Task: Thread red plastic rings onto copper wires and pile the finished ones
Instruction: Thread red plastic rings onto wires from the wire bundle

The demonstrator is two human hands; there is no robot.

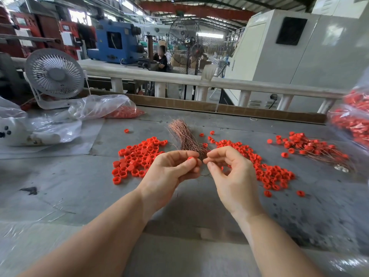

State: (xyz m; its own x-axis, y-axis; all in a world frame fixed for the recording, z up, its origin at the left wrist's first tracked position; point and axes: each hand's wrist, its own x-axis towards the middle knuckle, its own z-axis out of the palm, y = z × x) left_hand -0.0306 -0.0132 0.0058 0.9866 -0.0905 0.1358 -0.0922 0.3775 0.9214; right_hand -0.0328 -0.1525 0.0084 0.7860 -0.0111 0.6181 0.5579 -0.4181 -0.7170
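Red rings lie in two loose heaps on the grey worktop (60,176): one heap (137,158) left of the hands, another (265,170) to their right. Between them, farther from the person, lies a bundle of copper wires (183,136), its near end just behind the fingertips. The left hand (169,172) pinches a single red ring (191,158) between thumb and curled fingers. The right hand (229,172) has its fingers curled with thumb and forefinger brought together close beside that ring; whether a wire is pinched there is too fine to tell. A pile of finished rings on wires (311,148) lies at far right. Clear bags of red rings (117,108) sit at the back left beside a small white fan (55,76).
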